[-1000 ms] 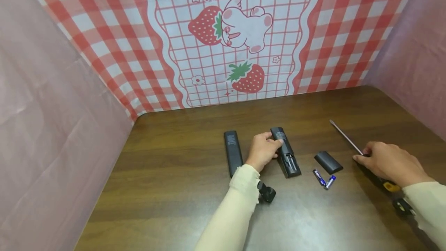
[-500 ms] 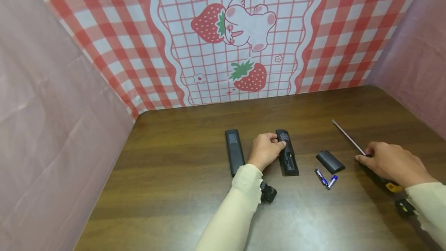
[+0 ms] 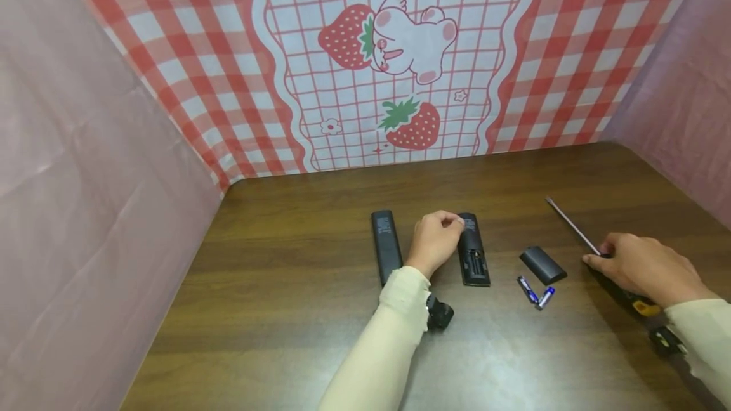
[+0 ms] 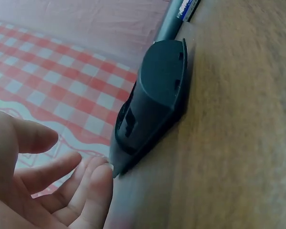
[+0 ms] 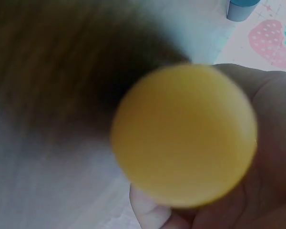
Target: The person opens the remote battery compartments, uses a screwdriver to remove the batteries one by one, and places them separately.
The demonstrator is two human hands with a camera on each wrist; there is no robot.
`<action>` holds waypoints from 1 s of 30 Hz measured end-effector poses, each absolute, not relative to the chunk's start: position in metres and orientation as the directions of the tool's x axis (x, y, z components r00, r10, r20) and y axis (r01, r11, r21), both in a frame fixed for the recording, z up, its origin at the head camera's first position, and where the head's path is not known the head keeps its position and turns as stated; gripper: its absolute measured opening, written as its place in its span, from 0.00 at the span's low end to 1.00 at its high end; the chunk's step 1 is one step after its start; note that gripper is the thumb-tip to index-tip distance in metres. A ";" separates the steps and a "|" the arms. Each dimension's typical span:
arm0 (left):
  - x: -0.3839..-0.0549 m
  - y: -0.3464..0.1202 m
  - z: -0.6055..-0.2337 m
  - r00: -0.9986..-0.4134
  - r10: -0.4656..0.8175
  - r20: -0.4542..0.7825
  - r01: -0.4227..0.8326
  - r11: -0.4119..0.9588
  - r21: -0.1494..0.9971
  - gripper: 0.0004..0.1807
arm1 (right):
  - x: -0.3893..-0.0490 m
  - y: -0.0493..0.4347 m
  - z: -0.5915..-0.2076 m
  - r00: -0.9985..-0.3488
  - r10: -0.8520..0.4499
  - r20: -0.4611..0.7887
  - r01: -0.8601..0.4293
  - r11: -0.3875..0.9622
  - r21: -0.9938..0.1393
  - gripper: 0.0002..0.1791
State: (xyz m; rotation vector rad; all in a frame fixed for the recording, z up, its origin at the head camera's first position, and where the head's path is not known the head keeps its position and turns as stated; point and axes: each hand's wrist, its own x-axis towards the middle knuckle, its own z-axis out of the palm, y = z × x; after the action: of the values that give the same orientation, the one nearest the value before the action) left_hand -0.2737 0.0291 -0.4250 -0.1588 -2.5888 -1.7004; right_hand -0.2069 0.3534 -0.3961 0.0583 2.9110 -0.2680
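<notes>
Now, at the left grip [image 3: 432,240]: fingertips at the far corner of a remote [image 3: 473,247]; cannot tell whether pinching or merely touching. Has slid from a fuller hold on the remote's upper half to its very end. Also changed: remote turned a little straighter on the surface [image 3: 285,309]. Judged as a hold nearly given up, with the opened remote left resting and accessible rather than carried. Lies back upward, battery bay [image 3: 475,265] uncovered toward the near end; seems bare of batteries.

At the right grip [image 3: 642,266]: curled round the handle of a screwdriver [image 3: 573,227], shaft pointing away and leftward; yellow butt [image 5: 185,136] large in the right wrist view.

Between remote and screwdriver: a loose cover [image 3: 543,264], off the bay, and two blue batteries [image 3: 528,289] just nearer than the cover.

Left of the left grip: a second remote [image 3: 386,246], also back upward.

Farther out: a checked strawberry cloth [image 3: 411,125] behind the surface, pink cloth [image 3: 103,176] at the sides.

In the way: left sleeve [image 3: 374,341] across the second remote's near end; right grip over much of the screwdriver handle.
</notes>
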 end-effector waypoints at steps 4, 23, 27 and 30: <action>-0.273 0.025 -0.417 -0.989 0.077 0.125 0.144 0.343 0.928 0.08 | -0.206 0.351 -0.394 -0.974 0.033 -0.225 0.073 0.982 -0.171 0.40; -0.271 -0.013 -0.389 -0.992 0.079 0.101 0.113 0.171 0.979 0.10 | -0.210 0.350 -0.387 -0.969 0.037 -0.246 0.079 0.983 -0.164 0.44; -0.271 -0.017 -0.391 -0.993 0.083 0.089 0.102 0.173 0.980 0.10 | -0.209 0.346 -0.380 -0.976 0.035 -0.214 0.071 0.985 -0.160 0.42; -0.271 -0.022 -0.392 -0.993 0.083 0.084 0.099 0.188 0.977 0.11 | -0.208 0.342 -0.374 -0.986 0.024 -0.166 0.053 0.984 -0.171 0.42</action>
State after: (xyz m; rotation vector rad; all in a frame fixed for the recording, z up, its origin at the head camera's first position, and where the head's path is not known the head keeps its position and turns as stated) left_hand -0.2714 -0.0215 -0.3917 -0.1844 -2.4114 -1.9856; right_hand -0.2081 0.3419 -0.3742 0.0582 2.9655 -0.2614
